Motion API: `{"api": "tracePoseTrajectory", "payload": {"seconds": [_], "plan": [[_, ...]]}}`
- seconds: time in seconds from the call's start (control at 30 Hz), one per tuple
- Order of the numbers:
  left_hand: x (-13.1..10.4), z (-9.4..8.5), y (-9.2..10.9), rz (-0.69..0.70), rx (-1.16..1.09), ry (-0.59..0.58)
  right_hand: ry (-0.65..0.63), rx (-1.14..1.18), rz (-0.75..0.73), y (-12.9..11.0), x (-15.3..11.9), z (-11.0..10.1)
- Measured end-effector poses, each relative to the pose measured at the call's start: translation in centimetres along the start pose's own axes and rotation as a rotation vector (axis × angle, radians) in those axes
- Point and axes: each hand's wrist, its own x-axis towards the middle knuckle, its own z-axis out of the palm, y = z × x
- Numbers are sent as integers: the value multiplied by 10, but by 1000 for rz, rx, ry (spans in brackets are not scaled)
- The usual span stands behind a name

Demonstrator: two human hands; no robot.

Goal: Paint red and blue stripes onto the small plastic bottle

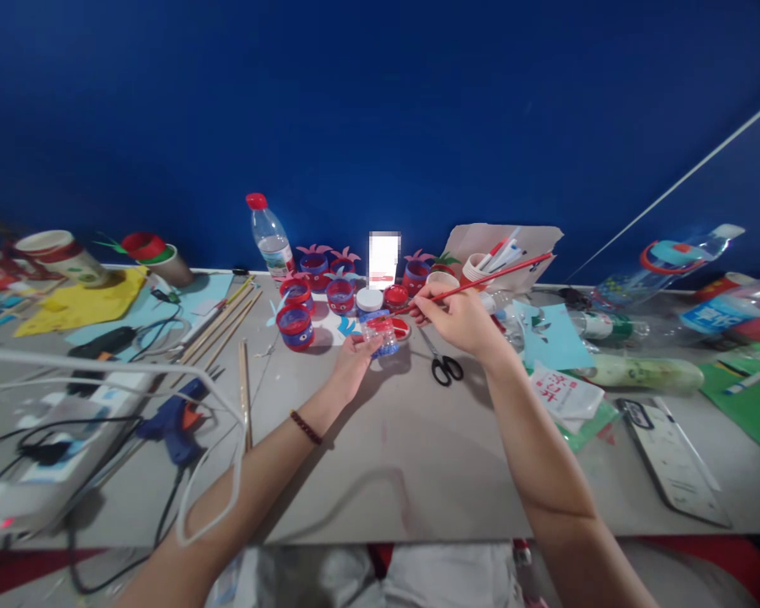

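Note:
Near the middle of the table, my left hand (355, 359) is closed on a small clear plastic piece (383, 335) with blue and red paint on it. My right hand (447, 312) grips a long red paintbrush (494, 276), its tip close to the top of the plastic piece. Just behind my left hand are a white-lidded jar (369, 300) and an open red paint pot (396, 295). Several small red and blue cups with paper tops, one of them a blue-and-red cup (296, 328), stand to the left of the jar.
Black-handled scissors (447, 370) lie below my right hand. A red-capped bottle (271, 236) stands behind the cups. On the left are wooden sticks (245, 393), a blue glue gun (177, 422) and a power strip (82, 456). A phone (668, 456) and plastic bottles lie right.

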Motion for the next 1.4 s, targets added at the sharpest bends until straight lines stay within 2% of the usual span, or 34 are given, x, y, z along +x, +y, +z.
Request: {"api": "tracePoseTrajectory", "payload": {"seconds": [0.17,0.37,0.6,0.73,0.9,1.07,1.23,1.4], "plan": [[0,2,1,-11,-5,36,22,63,21,1,0,-4],[-1,4,2,-5,-10,18,-78,170,43,6,-2,7],[0,4,1,-9,-30,45,-51,-123,-35,-6,-3,8],[0,4,1,-12,-45,42,-21,-166,-25,-6,-3,1],[0,3,2,-3,-46,23,-13,-17,15,-2,-3,-5],[3,0,0,-1,-32,46,-82,136,42,0,-5,2],[3,2,0,-10,-57,64,-104,-19,8,-3,-5,11],[3,3,0,-9,-57,50,-60,-193,-56,-7,-6,9]]}}
